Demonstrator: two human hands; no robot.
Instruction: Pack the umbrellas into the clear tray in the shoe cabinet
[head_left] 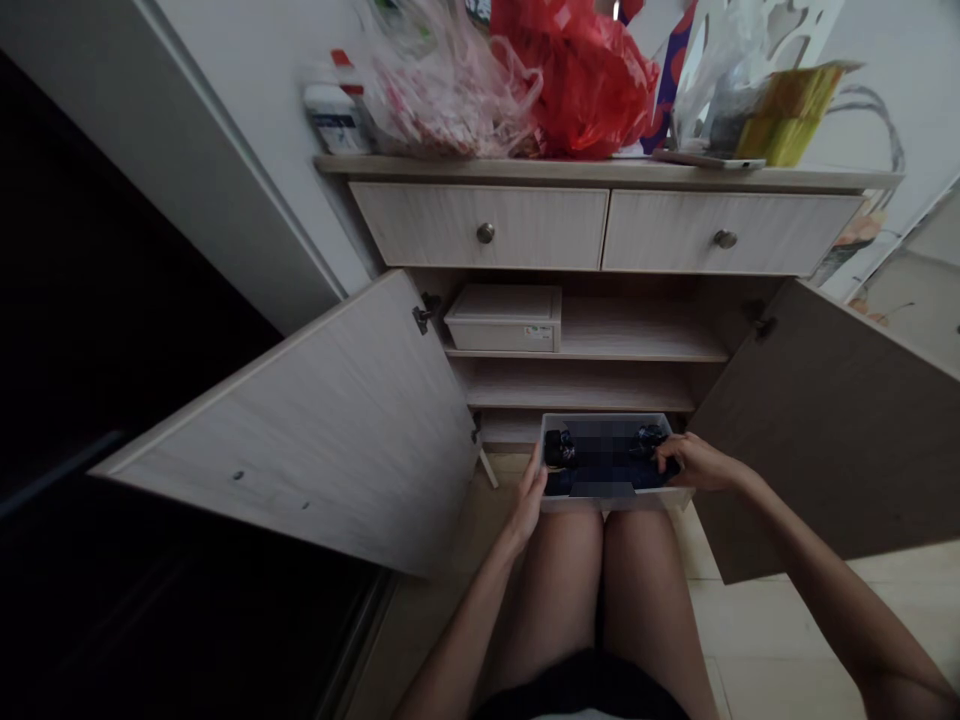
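Observation:
A pale, shallow box (609,504) rests at my knees in front of the open cabinet. Dark items (600,445) lie inside it, some rolled up at the left and right ends; part of the picture there is blurred out. My left hand (529,495) grips the left side wall of the box. At the right end, my right hand (694,463) reaches over the rim, its fingers bent down onto the dark items; whether they pinch one is too small to tell.
Cabinet doors stand open at left (330,420) and right (840,430). A closed white box (504,318) sits on the upper shelf (637,330). Plastic bags, a red one (577,80) among them, a white bottle (334,118) and a yellow package (791,112) stand on the cabinet top (600,172).

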